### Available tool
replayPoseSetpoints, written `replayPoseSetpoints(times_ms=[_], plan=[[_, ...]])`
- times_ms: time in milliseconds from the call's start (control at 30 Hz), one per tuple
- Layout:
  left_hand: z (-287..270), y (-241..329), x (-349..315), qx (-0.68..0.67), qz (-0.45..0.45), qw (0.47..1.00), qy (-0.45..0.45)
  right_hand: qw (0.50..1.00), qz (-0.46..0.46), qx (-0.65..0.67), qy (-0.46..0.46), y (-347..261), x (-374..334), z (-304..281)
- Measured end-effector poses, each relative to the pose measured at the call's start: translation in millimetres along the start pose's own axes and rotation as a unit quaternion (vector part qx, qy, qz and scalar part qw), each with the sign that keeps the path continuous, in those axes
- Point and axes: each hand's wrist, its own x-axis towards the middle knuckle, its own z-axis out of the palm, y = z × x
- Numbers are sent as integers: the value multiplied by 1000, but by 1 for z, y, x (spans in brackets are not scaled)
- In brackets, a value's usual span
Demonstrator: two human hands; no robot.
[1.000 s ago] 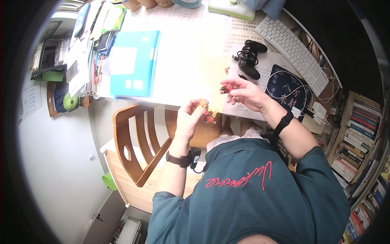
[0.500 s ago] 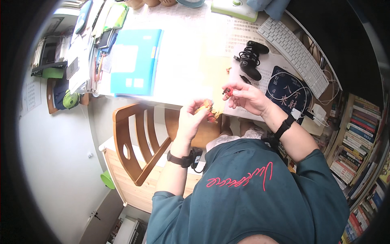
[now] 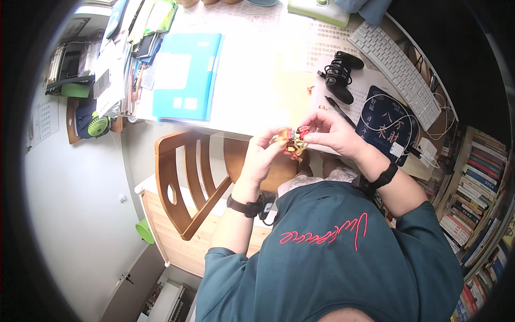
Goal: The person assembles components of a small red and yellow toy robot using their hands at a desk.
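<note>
My left hand (image 3: 263, 155) pinches a small yellow, orange and red toy figure (image 3: 292, 146) with jointed-looking parts, just past the desk's near edge. Against the right side of the figure, my right hand (image 3: 333, 135) is closed on a small red and black toy piece (image 3: 303, 130). The two pieces meet or nearly meet; fingers hide the exact contact. A tiny orange-red bit (image 3: 310, 89) lies on the desk beyond my right hand.
Across the desk are a blue folder (image 3: 188, 78), a black game controller (image 3: 342, 77) with wound cable, a black pen (image 3: 340, 111), a white keyboard (image 3: 396, 72) and a dark blue mat (image 3: 387, 121). A wooden chair (image 3: 177, 188) stands left; bookshelves (image 3: 472, 188) line the right.
My right hand has brought the red and black piece left and down to the toy figure in my left hand. The whole view has shifted slightly.
</note>
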Motion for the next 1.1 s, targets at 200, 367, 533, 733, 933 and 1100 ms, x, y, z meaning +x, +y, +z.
replayPoseSetpoints(times_ms=[200, 367, 533, 733, 933, 1100], plan=[[0, 3, -1, -79, -13, 997, -11, 1000, -8, -6, 26, -7, -5, 10], [1, 6, 1, -103, -27, 994, -22, 998, -22, -36, 36, -13, -7, 14], [1, 6, -1, -170, -39, 984, -27, 995, -28, -95, 29, -18, -8, 17], [8, 10, -1, -261, -101, 958, -64, 997, -29, 72, -3, -20, -3, 20], [6, 4, 2, -249, -124, 959, -60, 998, 6, 56, 13, -26, -5, 19], [8, 5, 1, -237, -120, 963, -52, 998, 27, 63, 12, -25, -5, 18]])
